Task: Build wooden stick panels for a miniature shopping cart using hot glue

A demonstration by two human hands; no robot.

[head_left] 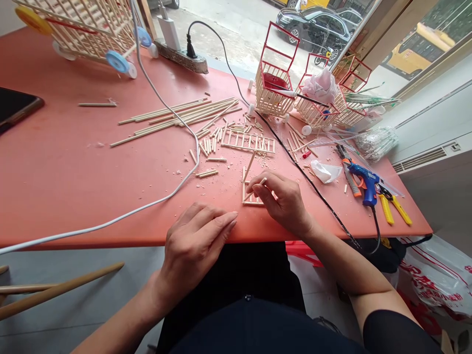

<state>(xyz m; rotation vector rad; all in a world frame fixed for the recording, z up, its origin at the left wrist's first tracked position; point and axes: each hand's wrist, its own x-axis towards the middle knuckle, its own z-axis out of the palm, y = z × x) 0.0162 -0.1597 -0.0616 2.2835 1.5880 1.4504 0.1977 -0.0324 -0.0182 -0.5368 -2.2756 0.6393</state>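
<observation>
My right hand (282, 199) pinches a short wooden stick (264, 181) above a small frame of glued sticks (244, 189) near the table's front edge. Part of that frame is hidden behind the fingers, and one stick (250, 166) on it leans upward. My left hand (201, 233) rests at the table edge, left of the frame. Its fingers are pressed together, thumb against the index finger, with nothing showing between them. Just beyond lies a ladder-like stick panel (248, 141) among short cut sticks (208, 146).
Long sticks (180, 115) lie at the back. A white cable (162, 199) and a black cable (306, 177) cross the red table (73, 187). At right are a blue glue gun (365, 182) and yellow-handled pliers (394, 209). Small stick carts (273, 93) and a power strip (184, 59) stand behind.
</observation>
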